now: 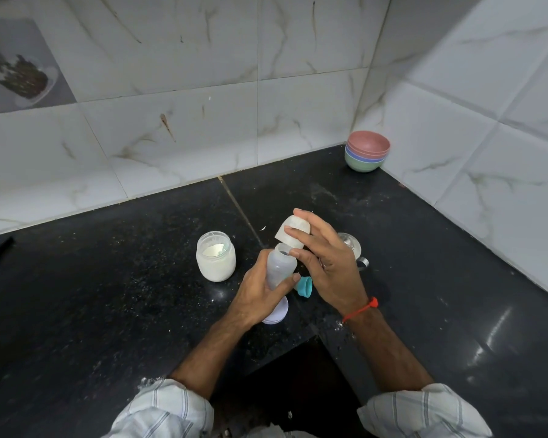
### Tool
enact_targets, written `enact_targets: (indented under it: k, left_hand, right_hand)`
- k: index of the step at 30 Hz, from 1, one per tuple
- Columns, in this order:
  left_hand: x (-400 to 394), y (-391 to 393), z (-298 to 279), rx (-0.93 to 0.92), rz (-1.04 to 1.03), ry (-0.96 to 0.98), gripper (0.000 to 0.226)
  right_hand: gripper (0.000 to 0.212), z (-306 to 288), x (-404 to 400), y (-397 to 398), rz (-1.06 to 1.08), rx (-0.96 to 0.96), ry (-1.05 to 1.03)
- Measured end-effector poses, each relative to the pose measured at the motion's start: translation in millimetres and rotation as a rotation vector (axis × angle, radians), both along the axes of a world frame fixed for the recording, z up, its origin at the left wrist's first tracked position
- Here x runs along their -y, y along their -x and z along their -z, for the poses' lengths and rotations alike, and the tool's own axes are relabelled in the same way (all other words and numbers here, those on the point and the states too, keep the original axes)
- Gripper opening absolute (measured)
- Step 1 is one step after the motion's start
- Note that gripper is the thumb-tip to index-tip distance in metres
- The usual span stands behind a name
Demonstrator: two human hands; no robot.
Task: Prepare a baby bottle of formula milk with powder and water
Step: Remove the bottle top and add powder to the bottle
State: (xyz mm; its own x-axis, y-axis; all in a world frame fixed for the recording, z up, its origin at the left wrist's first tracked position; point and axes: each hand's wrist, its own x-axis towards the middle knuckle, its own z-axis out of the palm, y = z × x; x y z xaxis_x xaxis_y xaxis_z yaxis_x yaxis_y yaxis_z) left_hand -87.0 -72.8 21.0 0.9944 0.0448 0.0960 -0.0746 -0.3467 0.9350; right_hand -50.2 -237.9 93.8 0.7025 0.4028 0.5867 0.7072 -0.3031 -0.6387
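Sleeves rolled, we grip the open bottle [280, 268] in our left hand [260, 295], powder jar [216, 257] at nine o'clock. Our right hand [326, 263] pinches the dome cap [293, 230] at one o'clock. Cap's off; whether it's filled we can't tell; closing remains.

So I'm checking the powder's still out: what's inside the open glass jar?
The glass jar holds white powder, heaped against its walls with a hollow in the middle. How deep it goes there cannot be seen.
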Motion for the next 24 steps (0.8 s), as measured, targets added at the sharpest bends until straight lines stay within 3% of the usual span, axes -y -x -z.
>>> enact_targets:
  k: [10,24]
  left_hand:
    - [2.0,-2.1,-4.5,0.001,0.009,0.005,0.062]
    - [2.9,-5.6,-5.5,0.014,0.011,-0.015,0.051]
  right_hand:
    - [0.035,-4.2,2.1,-1.5,-0.043,0.006,0.028]
    - [0.035,-1.6,1.3,-1.5,-0.016,-0.006,-0.018]
